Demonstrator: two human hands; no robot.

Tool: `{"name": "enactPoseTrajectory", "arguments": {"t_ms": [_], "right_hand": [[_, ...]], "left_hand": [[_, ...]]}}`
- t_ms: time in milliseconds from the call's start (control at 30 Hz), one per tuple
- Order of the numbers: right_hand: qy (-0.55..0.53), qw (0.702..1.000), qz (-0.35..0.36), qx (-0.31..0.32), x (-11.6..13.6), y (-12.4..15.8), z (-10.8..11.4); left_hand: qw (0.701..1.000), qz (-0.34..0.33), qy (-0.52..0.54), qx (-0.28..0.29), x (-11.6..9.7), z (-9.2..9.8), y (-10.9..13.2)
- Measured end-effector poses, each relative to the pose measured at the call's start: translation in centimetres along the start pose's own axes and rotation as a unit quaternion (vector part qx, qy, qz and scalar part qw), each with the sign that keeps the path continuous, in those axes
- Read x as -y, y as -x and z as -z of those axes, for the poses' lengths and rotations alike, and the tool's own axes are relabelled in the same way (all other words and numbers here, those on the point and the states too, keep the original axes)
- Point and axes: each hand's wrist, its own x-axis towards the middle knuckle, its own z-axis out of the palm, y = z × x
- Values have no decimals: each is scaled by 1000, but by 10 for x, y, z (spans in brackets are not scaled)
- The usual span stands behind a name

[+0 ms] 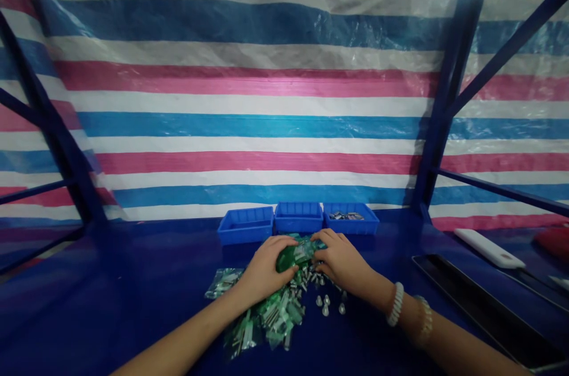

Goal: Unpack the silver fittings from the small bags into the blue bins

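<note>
My left hand [265,267] curves round a green plastic packet [287,258], its thumb and fingers on either side. From the right, my right hand [343,262] grips the packet's other side with bent fingers; its fingertips are partly hidden. Below my hands lies a heap of small green and clear packets [278,314] with slim metal pieces inside. Under my right hand are loose small silvery parts [311,277], and several whitish bulb-shaped pieces [326,306] lie nearer to me. A clear packet [223,281] lies left of my left wrist.
At the back stand three blue bins: the left bin [246,238], the middle bin [299,225] and the right bin [372,226], which holds small metal parts [345,216]. On the right lie a dark flat tablet-like device [484,311] and a white bar-shaped device [489,248] with a cable.
</note>
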Motion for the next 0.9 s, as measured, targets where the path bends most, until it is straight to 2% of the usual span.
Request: {"name": "enactPoseTrajectory", "arguments": {"t_ms": [67,133,167,233,267,300,333,400,500,600,667,733,800,833,900], "right_hand": [[-68,997,-8,-30,-3,1,4],[-229,971,-30,-55,-4,1,8],[-335,940,-44,-57,-3,1,10],[-522,849,-69,-47,2,0,12],[-582,809,-76,-40,6,0,13],[-616,783,-79,-40,10,0,12],[-627,774,-78,-48,15,0,12],[-603,790,-78,-78,25,2,13],[-504,846,-69,-161,38,7,17],[-378,899,-23,-221,49,14,23],[-328,916,18,-230,54,18,25],[-309,920,50,-235,56,20,26],[-305,919,63,-240,55,20,26],[-309,918,61,-243,54,19,27],[-336,908,30,-248,50,17,27]], "left_hand": [[1000,-14,14,-13,-5,4,0],[998,-13,46,-49,-15,8,1],[995,-2,75,-70,-22,11,2],[982,37,159,-92,-39,14,6],[973,61,206,-89,-47,15,9],[961,83,250,-79,-55,15,12],[949,105,290,-69,-61,15,14],[918,151,361,-58,-70,13,19],[854,215,470,-58,-74,8,24],[799,252,546,-21,-78,4,28],[769,270,579,11,-83,2,30],[743,287,604,17,-87,2,32],[736,297,609,-5,-88,2,32],[741,295,602,-19,-86,2,31],[773,276,570,-46,-80,2,30]]}}
